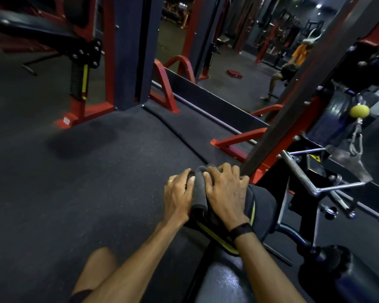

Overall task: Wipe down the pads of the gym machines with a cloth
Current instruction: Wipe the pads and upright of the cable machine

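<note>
On dark rubber gym flooring (96, 171), our left hand (176, 196) and right hand (225, 193) each grip the folded grey cloth (199, 193) between them, atop the black yellow-striped pad (260, 206).

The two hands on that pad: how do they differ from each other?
The left hand wears a ring and has a bare wrist; the right hand shows no ring, with a black band at its wrist. The left hand lies at the pad's floor-side edge, the right hand more over its top. Both grip the same dark cloth, bunched between them on the black, yellow-trimmed pad.
</note>
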